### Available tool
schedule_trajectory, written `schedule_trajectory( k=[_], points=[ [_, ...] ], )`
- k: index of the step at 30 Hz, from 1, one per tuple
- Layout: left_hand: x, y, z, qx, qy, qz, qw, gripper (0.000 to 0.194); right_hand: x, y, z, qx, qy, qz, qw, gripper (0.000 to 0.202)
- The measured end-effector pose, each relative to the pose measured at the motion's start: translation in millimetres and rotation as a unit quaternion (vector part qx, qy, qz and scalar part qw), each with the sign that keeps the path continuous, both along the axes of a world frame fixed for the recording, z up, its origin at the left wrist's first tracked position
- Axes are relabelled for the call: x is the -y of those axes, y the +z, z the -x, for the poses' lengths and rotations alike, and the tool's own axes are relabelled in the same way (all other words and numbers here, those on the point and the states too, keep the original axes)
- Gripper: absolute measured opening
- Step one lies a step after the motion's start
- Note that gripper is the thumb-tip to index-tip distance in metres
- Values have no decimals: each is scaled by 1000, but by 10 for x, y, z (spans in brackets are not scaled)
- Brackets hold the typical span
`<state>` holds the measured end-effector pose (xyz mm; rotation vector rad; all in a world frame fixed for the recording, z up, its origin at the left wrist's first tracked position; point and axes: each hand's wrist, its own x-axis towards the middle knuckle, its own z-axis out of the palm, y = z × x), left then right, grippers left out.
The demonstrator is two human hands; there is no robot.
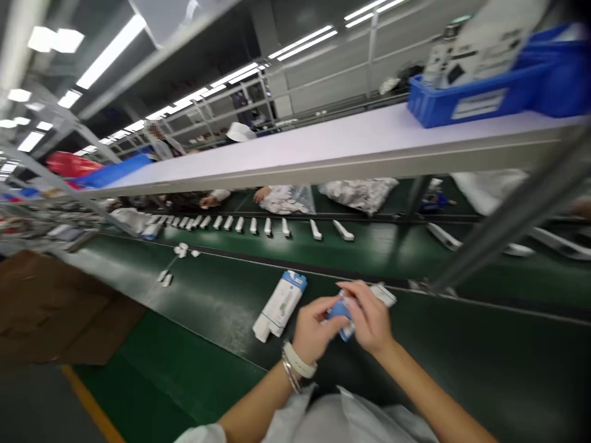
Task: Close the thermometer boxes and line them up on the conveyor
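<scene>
In front of me, both hands are closed around a small blue and white box point(340, 312). My left hand point(314, 329), with a pale band and a bracelet at the wrist, grips its left side. My right hand point(368, 317) holds it from the right, fingers over its top. A white piece point(383, 295) shows just behind my right hand; whether it belongs to the held box I cannot tell. Left of my hands, a flattened white box with a blue end point(281, 304) lies on the dark green bench point(217, 307).
Behind runs a green belt point(383, 243) carrying a row of white devices point(268, 227). A white shelf point(295, 151) spans above, bearing blue bins point(480, 95). A slanted metal post point(508, 215) stands at right, cardboard point(55, 307) at left. Another person's hand point(262, 194) is beyond the belt.
</scene>
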<state>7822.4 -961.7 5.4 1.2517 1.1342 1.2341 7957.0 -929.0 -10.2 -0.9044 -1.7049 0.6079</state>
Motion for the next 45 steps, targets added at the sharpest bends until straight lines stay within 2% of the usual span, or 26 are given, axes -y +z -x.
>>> schedule_trajectory(
  k=[6,13,15,18,20,23,25,27,29,31,32,34,37,39,41,43,45],
  points=[
    [-85,-28,-56,0,2,33,999,30,-3,11,-9,-30,-13,18,999,24],
    [-98,-18,-132,-35,15,66,997,34,2,-40,-24,-85,-40,47,995,30],
    [-107,-4,-121,-55,-3,67,996,36,-9,-51,-34,-107,-49,64,991,32],
    [-119,46,-86,-88,-67,58,992,38,-7,-56,-38,-127,-59,89,986,35],
    [-109,78,-57,-116,-104,43,987,47,9,-59,-20,-102,-60,104,987,36],
    [-40,51,35,-213,-125,6,969,75,27,-118,11,-18,-26,141,990,33],
    [31,-64,169,-255,-99,4,962,69,6,-238,-8,5,-13,167,986,35],
    [88,-278,359,-238,-18,24,971,52,-49,-441,-77,-28,-73,202,976,38],
    [98,-580,561,-197,98,40,975,49,-120,-720,-168,-76,-184,277,940,42],
    [53,-936,712,-169,178,67,967,51,-170,-1039,-223,-84,-247,379,888,44],
    [14,-1118,755,-165,194,98,962,52,-177,-1199,-220,-76,-249,419,870,45],
    [-68,-1455,774,-170,185,144,957,49,-153,-1491,-153,-52,-225,481,846,47],
    [-132,-1814,687,-206,137,191,950,41,-71,-1813,27,-11,-184,543,819,53],
    [-108,-1939,600,-239,105,205,943,35,-25,-1940,111,15,-165,559,813,59],
    [-48,-1987,512,-270,69,207,938,29,-2,-2006,124,40,-149,558,816,63],
    [7,-1978,448,-301,35,203,931,26,-6,-2029,76,62,-136,552,820,67],
    [12,-1926,447,-342,29,192,920,28,-29,-2030,0,78,-130,549,822,71]
  ],
)
